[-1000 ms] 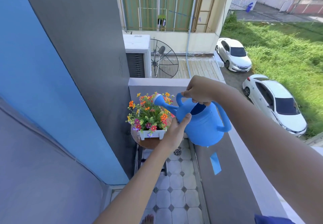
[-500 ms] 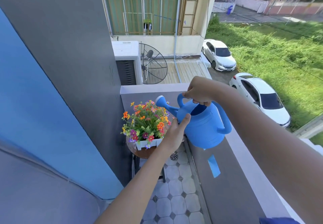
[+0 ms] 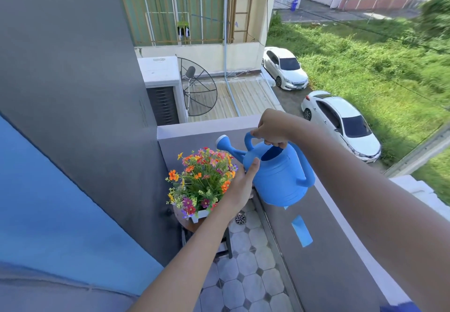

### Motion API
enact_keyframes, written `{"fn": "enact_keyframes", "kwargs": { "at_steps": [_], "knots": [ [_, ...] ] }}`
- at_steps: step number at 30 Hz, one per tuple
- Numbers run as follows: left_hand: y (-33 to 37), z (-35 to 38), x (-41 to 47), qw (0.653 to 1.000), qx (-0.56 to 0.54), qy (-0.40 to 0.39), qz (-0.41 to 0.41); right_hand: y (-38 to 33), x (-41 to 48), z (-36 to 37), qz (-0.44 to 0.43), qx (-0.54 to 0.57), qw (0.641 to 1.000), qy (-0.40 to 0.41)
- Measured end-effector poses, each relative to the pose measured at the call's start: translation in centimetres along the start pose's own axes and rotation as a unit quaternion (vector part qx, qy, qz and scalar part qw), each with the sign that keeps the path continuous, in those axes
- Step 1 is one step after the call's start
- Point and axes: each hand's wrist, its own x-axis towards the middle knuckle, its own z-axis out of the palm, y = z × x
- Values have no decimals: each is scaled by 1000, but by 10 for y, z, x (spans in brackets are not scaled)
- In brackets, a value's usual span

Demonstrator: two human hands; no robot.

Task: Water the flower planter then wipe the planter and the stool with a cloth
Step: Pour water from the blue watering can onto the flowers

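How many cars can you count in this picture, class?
2. Both are white and parked beside the grass below the balcony: the far car sits nearer the building, and the near car is just past the right hand. Others may be hidden out of view.

Both forearms are bare from wrist to the frame's lower edge, with no watch, bracelet or ring visible on either. The left hand (image 3: pixel 239 190) shows its back and a thumb with a short, plain nail. The right hand (image 3: pixel 274 127) shows its knuckles and short unpainted nails. Near the right arm, at the bottom right corner, a small patch of dark blue fabric (image 3: pixel 399 308) shows; whether it is a sleeve or other clothing cannot be told.
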Motion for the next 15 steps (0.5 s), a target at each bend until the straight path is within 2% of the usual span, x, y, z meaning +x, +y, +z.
{"fn": "enact_keyframes", "kwargs": {
  "at_steps": [5,11,15],
  "knots": [
    [7,-15,9,1000,10,7,-18,-9,26,11,43,-2,999,-13],
    [4,-32,15,999,-9,28,-16,-32,45,12,21,13,999,-36],
    [6,-40,7,998,-31,48,-24,-45,40,14,-22,-18,998,-55]
  ]
}}
